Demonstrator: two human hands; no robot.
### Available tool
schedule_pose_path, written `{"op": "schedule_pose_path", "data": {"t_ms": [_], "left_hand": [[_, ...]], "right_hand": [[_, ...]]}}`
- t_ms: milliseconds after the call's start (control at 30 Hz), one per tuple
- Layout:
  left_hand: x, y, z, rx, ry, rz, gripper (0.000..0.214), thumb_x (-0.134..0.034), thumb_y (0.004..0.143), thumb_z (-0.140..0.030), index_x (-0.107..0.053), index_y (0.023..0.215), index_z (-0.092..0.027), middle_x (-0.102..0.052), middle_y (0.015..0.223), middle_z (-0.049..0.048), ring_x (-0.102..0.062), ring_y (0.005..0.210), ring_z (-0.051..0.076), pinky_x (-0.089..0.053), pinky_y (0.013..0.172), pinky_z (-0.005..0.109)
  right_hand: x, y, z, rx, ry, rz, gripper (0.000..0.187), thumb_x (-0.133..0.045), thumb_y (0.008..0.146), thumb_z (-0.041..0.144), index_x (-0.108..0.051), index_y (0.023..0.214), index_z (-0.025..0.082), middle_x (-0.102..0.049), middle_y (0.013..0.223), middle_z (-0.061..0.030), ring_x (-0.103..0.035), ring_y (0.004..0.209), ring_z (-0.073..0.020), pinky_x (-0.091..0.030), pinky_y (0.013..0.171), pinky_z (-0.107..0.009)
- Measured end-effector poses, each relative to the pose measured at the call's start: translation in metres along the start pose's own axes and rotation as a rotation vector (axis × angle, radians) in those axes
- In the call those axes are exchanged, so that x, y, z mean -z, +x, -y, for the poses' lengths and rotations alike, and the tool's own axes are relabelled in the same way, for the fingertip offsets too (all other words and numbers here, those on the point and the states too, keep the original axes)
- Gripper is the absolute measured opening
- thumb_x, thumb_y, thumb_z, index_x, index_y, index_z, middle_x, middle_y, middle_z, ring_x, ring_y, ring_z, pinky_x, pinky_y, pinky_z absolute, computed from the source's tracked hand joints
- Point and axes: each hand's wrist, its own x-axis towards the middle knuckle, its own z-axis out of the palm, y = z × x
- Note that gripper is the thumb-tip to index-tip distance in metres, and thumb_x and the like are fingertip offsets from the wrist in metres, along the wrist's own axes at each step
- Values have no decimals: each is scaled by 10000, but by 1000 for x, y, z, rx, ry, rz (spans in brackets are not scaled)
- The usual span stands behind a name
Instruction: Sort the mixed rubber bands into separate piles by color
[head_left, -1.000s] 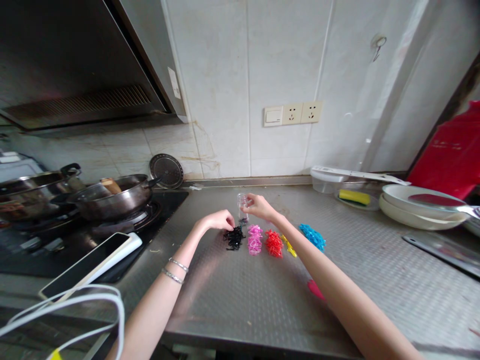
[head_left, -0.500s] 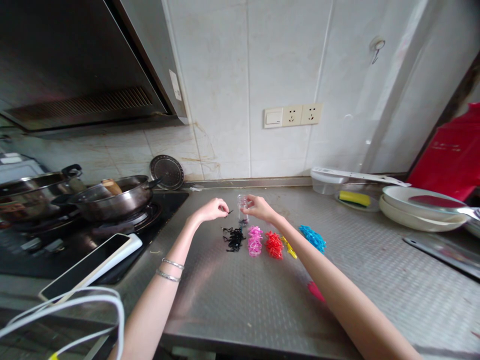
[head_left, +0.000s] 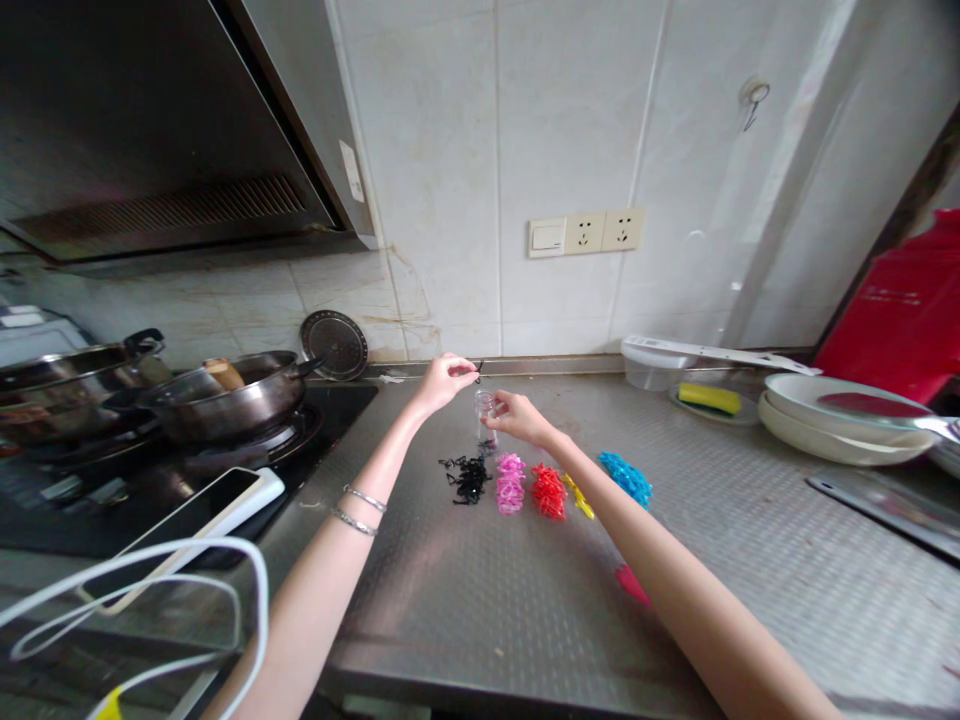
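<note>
My left hand (head_left: 448,378) is raised above the steel counter, pinching a small black plastic pin (head_left: 480,369) near the mouth of a clear bottle. The pin looks thin and looped, too small to tell exactly. My right hand (head_left: 517,417) grips the clear bottle (head_left: 484,408) by its upper part, and the bottle stands upright with a few dark pieces at its bottom. In front of it lie separate piles of similar small pieces: black (head_left: 469,480), pink (head_left: 511,485), red (head_left: 549,491), yellow (head_left: 579,496) and blue (head_left: 626,478). My right forearm partly covers the yellow pile.
A bright pink object (head_left: 631,583) lies partly hidden under my right forearm. To the left are a stove with pans (head_left: 225,400), a phone-like device (head_left: 180,535) and a white cable (head_left: 251,570). At right stand bowls (head_left: 840,440), a sponge (head_left: 709,399) and a cleaver-like blade (head_left: 885,510).
My left hand has moved up and to the right with the black pin, from beside the bottle to near its mouth. My right hand and the bottle have barely moved.
</note>
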Motion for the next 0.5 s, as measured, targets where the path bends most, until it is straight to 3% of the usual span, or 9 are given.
{"op": "schedule_pose_path", "data": {"t_ms": [200, 500], "left_hand": [[-17, 2, 4, 122, -79, 55, 278, -601, 682, -323, -654, 831, -95, -614, 833, 69, -502, 637, 98, -402, 565, 219], [-21, -11, 11, 173, -99, 138, 265, -607, 675, -307, -663, 828, -98, -624, 850, 74, -497, 615, 91, -394, 540, 218]], "right_hand": [[1, 0, 1, 19, -13, -4, 223, -601, 641, 303, -578, 805, 153, -629, 716, -19, -553, 637, -121, -392, 597, -212], [-1, 1, -4, 5, 1, 10, 255, -598, 648, 328, -585, 835, 155, -628, 704, -14, -553, 622, -120, -388, 580, -213]]}}
